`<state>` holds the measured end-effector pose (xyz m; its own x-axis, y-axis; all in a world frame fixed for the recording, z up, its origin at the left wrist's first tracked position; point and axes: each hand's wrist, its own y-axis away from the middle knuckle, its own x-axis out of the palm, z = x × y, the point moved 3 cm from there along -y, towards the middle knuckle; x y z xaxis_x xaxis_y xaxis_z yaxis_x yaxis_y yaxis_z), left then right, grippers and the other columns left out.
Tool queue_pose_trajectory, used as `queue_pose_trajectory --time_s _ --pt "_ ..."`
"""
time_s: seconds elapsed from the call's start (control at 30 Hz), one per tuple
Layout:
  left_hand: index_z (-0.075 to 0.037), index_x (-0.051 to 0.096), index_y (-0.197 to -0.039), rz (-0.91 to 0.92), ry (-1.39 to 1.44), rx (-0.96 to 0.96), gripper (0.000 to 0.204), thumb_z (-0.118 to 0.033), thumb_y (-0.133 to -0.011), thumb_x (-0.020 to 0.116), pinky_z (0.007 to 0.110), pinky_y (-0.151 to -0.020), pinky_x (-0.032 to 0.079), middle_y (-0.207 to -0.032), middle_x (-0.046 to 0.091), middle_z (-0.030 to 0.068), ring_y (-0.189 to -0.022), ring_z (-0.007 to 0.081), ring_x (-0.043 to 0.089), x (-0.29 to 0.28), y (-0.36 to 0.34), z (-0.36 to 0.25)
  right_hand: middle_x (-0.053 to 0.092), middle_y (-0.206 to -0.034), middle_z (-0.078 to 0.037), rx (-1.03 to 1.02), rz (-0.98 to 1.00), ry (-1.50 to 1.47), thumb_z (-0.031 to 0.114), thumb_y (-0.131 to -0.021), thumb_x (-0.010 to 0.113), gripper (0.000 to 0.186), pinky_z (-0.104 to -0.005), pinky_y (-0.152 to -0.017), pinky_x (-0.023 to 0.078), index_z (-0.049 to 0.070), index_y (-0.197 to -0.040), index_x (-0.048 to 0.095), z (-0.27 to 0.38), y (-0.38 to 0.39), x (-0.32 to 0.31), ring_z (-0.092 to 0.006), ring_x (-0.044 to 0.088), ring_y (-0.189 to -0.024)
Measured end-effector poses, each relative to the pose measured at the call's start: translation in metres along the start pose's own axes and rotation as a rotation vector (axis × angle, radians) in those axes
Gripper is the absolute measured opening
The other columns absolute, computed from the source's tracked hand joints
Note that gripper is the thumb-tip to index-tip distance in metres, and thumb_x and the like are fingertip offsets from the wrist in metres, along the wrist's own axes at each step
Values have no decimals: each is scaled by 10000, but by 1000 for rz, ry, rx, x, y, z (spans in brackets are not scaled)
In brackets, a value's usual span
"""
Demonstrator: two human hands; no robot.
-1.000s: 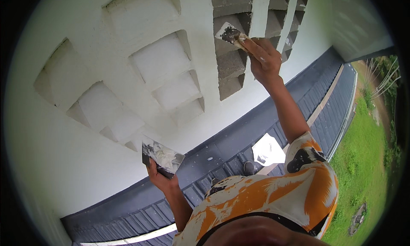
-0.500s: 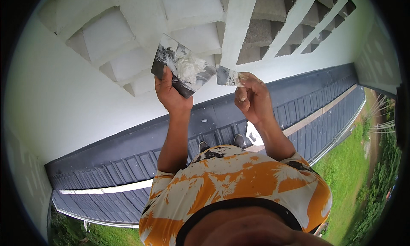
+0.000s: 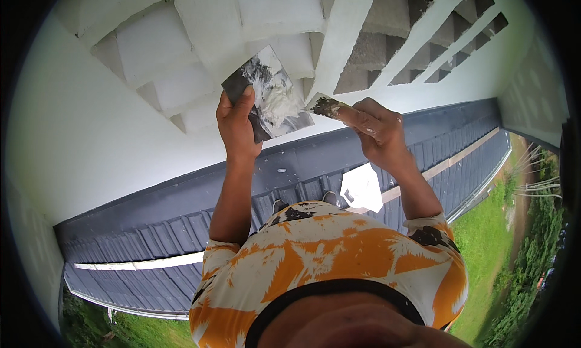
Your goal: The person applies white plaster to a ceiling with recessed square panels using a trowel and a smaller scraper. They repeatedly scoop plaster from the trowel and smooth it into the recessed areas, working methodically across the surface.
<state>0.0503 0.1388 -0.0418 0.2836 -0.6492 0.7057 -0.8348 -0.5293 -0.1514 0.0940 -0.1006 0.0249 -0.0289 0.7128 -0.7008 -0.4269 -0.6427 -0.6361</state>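
Observation:
My left hand point(image 3: 240, 125) is closed on the edge of a dark flat board point(image 3: 238, 85), thumb on top. A heap of white putty point(image 3: 279, 105) lies smeared across the board's face. Just right of it, my right hand point(image 3: 382, 133) pinches a small putty knife point(image 3: 324, 105), its blade marked with dark and white residue. The blade's tip is at the board's right edge, by the putty; I cannot tell whether they touch. Both are held up before a pale wall with recessed openings point(image 3: 375, 42).
Below me is a dark ribbed roof point(image 3: 163, 227) with a pale wooden batten point(image 3: 139, 265) along it. A white sheet-like object point(image 3: 362, 188) lies near my shoes point(image 3: 330, 197). Beyond the roof edge at the right, grass point(image 3: 484, 245) lies lower down.
The board has turned a little in my left hand. My right hand has moved right and turned, showing the knife's other face. More of the white object now shows.

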Motion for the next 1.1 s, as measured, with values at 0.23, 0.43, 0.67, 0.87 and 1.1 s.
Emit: queue_pose_trajectory --time_s 0.23,0.43,0.67,0.87,1.1 --pt "-21 630 -1076 3 -133 -27 153 -23 -928 590 256 -757 487 -958 651 18 -829 91 587 9 -3 1 576 -789 -40 -134 236 339 -64 -652 666 445 -322 -492 483 138 -1044 728 31 -19 -4 -193 626 -621" --pt "22 609 -1132 -210 -122 28 243 -77 -909 603 297 -706 526 -979 655 75 -806 169 640 -23 -8 -11 606 -764 -16 130 224 -127 -1 -835 629 266 -266 -472 429 105 -1065 710 -2 -8 -12 -125 571 -588" --pt "34 532 -1276 -369 -57 -95 387 -49 -899 555 386 -871 556 -1143 641 134 -1009 257 659 -78 38 -18 548 -676 0 434 -418 -76 155 -984 586 198 -249 -471 393 56 -1123 687 -71 -42 -123 -83 491 -544" --pt "29 544 -1234 -501 -110 -320 344 -38 -897 530 377 -817 571 -1107 643 140 -938 256 675 -146 100 46 648 -780 -97 -113 -380 1254 89 -844 618 212 -332 -515 518 87 -1042 692 -122 -145 -173 -244 671 -631" --pt "28 544 -1215 -529 -78 -351 329 -56 -897 531 383 -788 575 -1084 642 134 -931 264 680 -160 128 74 665 -791 -118 -134 -96 1804 99 -792 632 142 -330 -545 555 76 -915 700 -187 -213 -163 -227 701 -710"
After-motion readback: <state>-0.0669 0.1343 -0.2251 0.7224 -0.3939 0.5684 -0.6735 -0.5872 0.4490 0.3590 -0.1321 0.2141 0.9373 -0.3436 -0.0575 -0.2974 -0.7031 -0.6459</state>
